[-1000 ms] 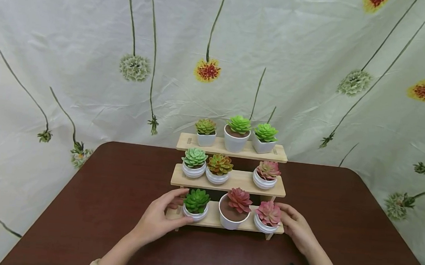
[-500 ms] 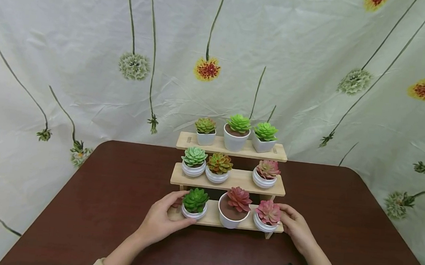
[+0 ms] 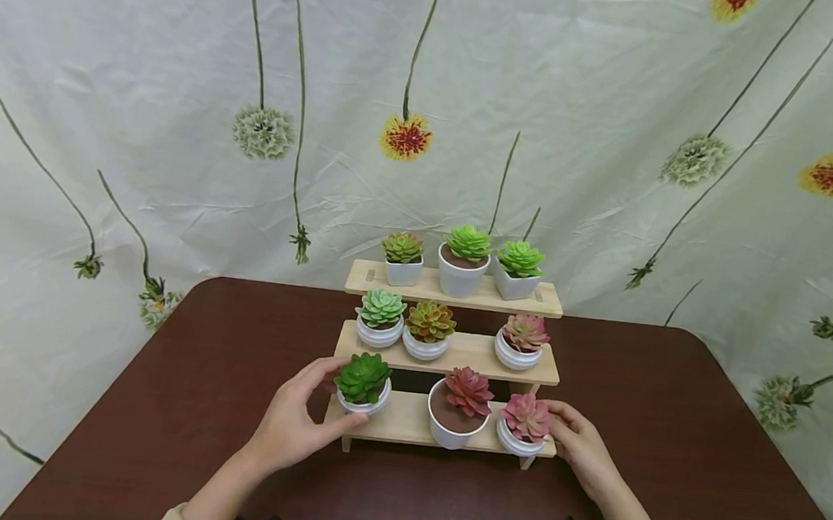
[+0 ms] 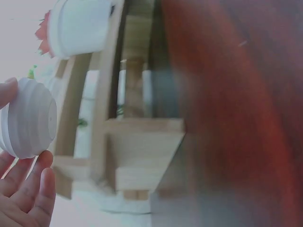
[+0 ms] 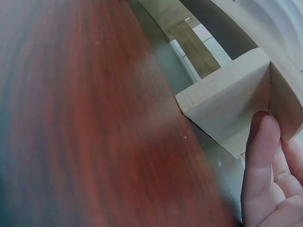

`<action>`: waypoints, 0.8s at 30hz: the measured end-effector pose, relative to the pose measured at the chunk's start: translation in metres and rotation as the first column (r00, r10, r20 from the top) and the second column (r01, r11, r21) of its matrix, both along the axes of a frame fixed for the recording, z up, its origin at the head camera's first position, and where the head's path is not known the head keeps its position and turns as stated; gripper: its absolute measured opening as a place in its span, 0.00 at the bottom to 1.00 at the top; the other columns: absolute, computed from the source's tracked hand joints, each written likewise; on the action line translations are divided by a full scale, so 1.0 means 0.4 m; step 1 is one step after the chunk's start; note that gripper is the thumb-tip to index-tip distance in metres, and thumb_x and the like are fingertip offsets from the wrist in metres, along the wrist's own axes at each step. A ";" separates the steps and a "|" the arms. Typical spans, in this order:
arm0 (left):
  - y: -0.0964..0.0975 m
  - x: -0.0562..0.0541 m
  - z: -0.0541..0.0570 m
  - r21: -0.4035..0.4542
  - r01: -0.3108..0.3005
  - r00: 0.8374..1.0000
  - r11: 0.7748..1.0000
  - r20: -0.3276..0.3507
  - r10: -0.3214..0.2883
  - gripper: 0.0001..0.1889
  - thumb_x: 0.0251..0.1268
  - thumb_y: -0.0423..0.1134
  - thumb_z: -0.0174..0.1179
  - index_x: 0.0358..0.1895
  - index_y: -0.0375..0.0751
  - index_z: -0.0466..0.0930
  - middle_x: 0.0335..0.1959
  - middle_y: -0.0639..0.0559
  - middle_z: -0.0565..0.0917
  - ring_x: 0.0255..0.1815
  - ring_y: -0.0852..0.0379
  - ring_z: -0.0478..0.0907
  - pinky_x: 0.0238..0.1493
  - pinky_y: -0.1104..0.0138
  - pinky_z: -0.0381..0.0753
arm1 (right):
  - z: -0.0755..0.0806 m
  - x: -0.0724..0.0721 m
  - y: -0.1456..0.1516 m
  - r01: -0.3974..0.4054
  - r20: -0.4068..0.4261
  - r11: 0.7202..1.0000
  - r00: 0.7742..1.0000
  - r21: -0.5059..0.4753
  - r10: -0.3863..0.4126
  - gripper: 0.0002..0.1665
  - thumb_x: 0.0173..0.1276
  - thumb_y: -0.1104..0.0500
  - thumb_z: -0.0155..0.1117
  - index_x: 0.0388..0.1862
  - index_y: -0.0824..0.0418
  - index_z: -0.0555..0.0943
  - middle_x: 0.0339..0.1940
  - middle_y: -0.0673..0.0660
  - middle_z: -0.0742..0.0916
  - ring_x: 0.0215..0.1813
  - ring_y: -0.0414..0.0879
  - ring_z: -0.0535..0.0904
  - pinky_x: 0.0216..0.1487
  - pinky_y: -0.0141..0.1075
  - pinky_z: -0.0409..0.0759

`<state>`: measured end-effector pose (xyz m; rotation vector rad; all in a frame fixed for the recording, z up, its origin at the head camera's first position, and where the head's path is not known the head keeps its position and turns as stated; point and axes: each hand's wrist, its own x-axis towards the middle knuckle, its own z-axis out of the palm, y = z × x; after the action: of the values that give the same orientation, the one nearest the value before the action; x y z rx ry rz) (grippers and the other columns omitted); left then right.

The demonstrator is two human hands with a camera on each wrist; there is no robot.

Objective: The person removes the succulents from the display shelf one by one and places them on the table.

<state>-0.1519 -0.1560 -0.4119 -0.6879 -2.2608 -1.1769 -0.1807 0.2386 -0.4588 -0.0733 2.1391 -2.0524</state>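
My left hand (image 3: 291, 417) grips a dark green succulent (image 3: 363, 378) in a small ribbed white pot (image 4: 31, 120), thumb on one side and fingers on the other. The pot's underside shows in the left wrist view, raised off the bottom shelf near its left end. A three-tier wooden plant stand (image 3: 404, 422) stands in front of me. My right hand (image 3: 586, 457) holds the right end of its bottom shelf, the thumb against the wooden leg (image 5: 232, 104) in the right wrist view. Right beside those fingers sits a pink succulent (image 3: 525, 420) in a ribbed white pot.
A red succulent (image 3: 469, 391) in a larger white pot stands mid bottom shelf. Light green (image 3: 381, 309), orange-green (image 3: 430, 322) and pink-green succulents (image 3: 526, 334) occupy the middle tier. Three green ones, including a tall-potted succulent (image 3: 466, 256), line the top. Behind the brown table (image 3: 248, 345) hangs a floral cloth (image 3: 590, 102).
My left hand has lifted the dark green succulent off the bottom shelf and shifted it up and left. The right hand stays at the shelf's right end.
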 end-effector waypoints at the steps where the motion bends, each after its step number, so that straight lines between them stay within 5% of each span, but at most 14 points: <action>1: -0.005 0.001 0.006 0.005 -0.012 1.000 1.000 -0.008 0.012 0.33 0.40 0.38 0.76 0.56 0.45 0.74 0.45 0.59 0.79 0.39 0.62 0.76 0.37 0.65 0.78 | 0.000 0.000 0.000 0.000 0.000 1.000 1.000 0.000 0.000 0.19 0.71 0.61 0.52 0.56 0.72 0.68 0.42 0.50 0.81 0.40 0.39 0.79 0.40 0.32 0.79; 8: -0.049 0.001 0.040 0.044 -0.104 0.994 0.994 -0.038 0.106 0.36 0.34 0.34 0.78 0.55 0.43 0.75 0.43 0.55 0.80 0.35 0.60 0.74 0.38 0.74 0.72 | 0.002 0.002 -0.003 0.013 0.000 1.000 1.000 0.024 -0.013 0.20 0.71 0.61 0.52 0.56 0.73 0.68 0.42 0.51 0.81 0.40 0.39 0.79 0.40 0.32 0.79; 12: -0.075 -0.003 0.047 0.060 -0.180 0.984 0.982 0.001 0.180 0.34 0.36 0.33 0.77 0.55 0.42 0.75 0.41 0.56 0.79 0.34 0.59 0.74 0.38 0.75 0.71 | 0.001 0.002 -0.001 0.006 0.002 1.000 1.000 0.029 -0.006 0.21 0.71 0.60 0.52 0.57 0.74 0.67 0.42 0.51 0.81 0.40 0.39 0.79 0.40 0.31 0.78; 19: -0.104 -0.014 0.035 0.064 -0.266 0.962 0.962 0.075 0.261 0.32 0.40 0.35 0.76 0.54 0.39 0.74 0.40 0.55 0.79 0.34 0.52 0.75 0.38 0.68 0.72 | -0.003 0.000 0.001 -0.012 -0.003 1.000 1.000 0.027 0.012 0.22 0.72 0.60 0.51 0.57 0.75 0.66 0.43 0.52 0.81 0.40 0.39 0.79 0.40 0.32 0.79; 24: -0.119 -0.025 0.017 0.048 -0.301 0.951 0.953 0.094 0.295 0.32 0.41 0.36 0.75 0.54 0.39 0.74 0.41 0.53 0.79 0.35 0.56 0.75 0.38 0.70 0.73 | -0.001 0.000 0.000 -0.010 -0.007 0.999 1.000 0.032 0.011 0.22 0.72 0.59 0.51 0.57 0.75 0.66 0.42 0.51 0.81 0.40 0.39 0.78 0.40 0.31 0.78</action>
<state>-0.1621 -0.2036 -0.4049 -0.2616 -2.2879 -1.1394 -0.1805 0.2387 -0.4592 -0.0873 2.1700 -2.0145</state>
